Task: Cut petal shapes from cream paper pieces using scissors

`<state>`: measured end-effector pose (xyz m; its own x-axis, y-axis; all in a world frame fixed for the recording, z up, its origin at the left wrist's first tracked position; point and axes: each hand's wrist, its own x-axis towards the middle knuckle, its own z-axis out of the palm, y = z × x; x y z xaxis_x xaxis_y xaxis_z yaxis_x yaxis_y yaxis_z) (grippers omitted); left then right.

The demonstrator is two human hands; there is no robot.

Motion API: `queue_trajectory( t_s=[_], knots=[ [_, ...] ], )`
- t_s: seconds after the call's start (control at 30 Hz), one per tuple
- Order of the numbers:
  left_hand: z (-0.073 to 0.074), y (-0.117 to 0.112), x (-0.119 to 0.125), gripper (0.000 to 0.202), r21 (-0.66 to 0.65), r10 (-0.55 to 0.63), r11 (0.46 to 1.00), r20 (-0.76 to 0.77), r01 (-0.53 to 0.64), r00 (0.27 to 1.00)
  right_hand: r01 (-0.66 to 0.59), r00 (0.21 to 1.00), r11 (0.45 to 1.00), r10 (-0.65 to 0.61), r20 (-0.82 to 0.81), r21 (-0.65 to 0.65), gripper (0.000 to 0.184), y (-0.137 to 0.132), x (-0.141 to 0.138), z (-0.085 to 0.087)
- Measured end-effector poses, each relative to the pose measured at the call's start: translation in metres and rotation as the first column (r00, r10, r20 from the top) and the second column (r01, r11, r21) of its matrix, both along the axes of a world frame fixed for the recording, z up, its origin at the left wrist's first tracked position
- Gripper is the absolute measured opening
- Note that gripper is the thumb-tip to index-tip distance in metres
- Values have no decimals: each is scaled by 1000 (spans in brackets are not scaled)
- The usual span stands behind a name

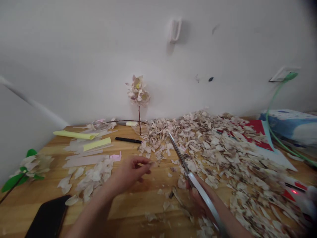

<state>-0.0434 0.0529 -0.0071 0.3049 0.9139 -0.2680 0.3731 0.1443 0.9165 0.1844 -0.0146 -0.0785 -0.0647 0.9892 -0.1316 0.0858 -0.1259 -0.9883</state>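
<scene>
My left hand hovers over the wooden table with its thumb and fingers pinched on a small pale paper piece. My right hand grips a pair of scissors with white handles; the blades point up and away to the left, over the paper scraps. A large heap of pale cut paper scraps covers the table's right half. A small group of cut paper petals lies just left of my left hand.
Pale and yellow paper strips and a black pen lie at the back left. A paper flower on a stem stands by the wall. A black phone lies at the front left, another flower further left, red paper and a green cable right.
</scene>
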Motion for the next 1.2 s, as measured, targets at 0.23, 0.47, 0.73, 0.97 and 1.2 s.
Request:
queue_trajectory(
  t_s=[0.23,0.47,0.73,0.97,1.2],
  knots=[
    [5,18,-95,17,244,1,956,-550,160,835,81,996,996,-82,38,27,34,5,10,0],
    [-7,29,-119,43,292,197,953,-802,82,563,317,931,944,-328,160,88,37,15,37,20],
    [-10,24,-51,38,416,106,877,-654,239,749,356,789,932,-342,511,75,26,29,63,13],
    [-12,15,7,39,327,-207,830,-573,453,793,334,537,941,-244,808,63,30,42,45,5],
    [-10,12,5,39,376,-232,813,-490,444,840,300,507,949,-249,825,101,16,51,37,7]
  ],
)
